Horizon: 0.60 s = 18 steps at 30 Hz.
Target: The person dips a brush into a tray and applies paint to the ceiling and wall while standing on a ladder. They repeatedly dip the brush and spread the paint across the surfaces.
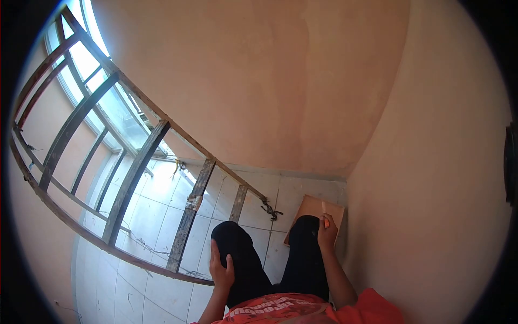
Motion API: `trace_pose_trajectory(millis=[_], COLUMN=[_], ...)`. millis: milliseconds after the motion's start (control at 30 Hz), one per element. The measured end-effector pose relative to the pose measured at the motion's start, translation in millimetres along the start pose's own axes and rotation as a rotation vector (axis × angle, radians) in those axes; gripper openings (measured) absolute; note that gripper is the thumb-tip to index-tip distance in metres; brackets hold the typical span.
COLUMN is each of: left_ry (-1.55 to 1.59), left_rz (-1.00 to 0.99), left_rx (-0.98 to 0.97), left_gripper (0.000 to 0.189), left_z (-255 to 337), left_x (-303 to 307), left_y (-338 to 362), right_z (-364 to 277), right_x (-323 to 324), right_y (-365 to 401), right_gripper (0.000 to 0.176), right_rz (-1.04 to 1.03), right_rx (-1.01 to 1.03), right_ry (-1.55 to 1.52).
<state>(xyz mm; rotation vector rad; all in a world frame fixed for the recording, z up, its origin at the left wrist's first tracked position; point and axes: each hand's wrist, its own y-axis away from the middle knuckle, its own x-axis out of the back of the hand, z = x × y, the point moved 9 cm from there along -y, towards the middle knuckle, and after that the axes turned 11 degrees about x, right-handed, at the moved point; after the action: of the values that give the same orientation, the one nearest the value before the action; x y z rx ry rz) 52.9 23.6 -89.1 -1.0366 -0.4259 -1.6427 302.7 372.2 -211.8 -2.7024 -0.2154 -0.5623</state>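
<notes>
Right hand: closed around a small orange object. Only its tip showed above the fingers, too small to tell what kind of tool it was. The hand rested on the right knee of the black trousers.

Brown board: lay flat on the tiled floor, just beyond and below the right hand, partly hidden by the knee. Its far corner sat near the foot of the plastered wall, which ran close along the outer side of that hand.

Left hand: held nothing. It lay flat on the left thigh, palm down, fingers loosely spread and pointing away from the body. It was well apart from the right hand, with both legs between them.

Ladder: dark and paint-spattered, it slanted across the floor on the outer side of the left hand. Its near rail passed just beside that hand.

Orange shirt: showed below both wrists, at the frame's bottom edge.
</notes>
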Motion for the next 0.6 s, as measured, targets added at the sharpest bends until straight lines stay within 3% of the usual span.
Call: trace_pose_trajectory(millis=[100,233,300,600], left_ry=[0.401,0.464,-0.110,-0.150], left_rz=[-0.137,-0.168,-0.156,0.054], left_rx=[0.061,0.097,-0.031,-0.004], left_gripper=[0.073,0.068,0.060,0.056], left_z=[-13.1,-24.2,-12.9,-1.9], left_x=[-9.3,-17.7,-24.7,4.2], left_y=[-4.6,-5.0,-7.5,0.7], right_z=[-1.0,-0.2,-3.6,7.3], right_x=[1.3,-1.7,-1.6,-11.2], right_y=[-0.6,-1.4,-1.6,-4.1], right_gripper=[0.022,0.022,0.021,0.020], right_rz=[0.040,0.029,0.063,0.019], right_rx=[0.031,-0.008,0.047,-0.025], right_ry=[-0.018,-0.037,-0.068,-0.094])
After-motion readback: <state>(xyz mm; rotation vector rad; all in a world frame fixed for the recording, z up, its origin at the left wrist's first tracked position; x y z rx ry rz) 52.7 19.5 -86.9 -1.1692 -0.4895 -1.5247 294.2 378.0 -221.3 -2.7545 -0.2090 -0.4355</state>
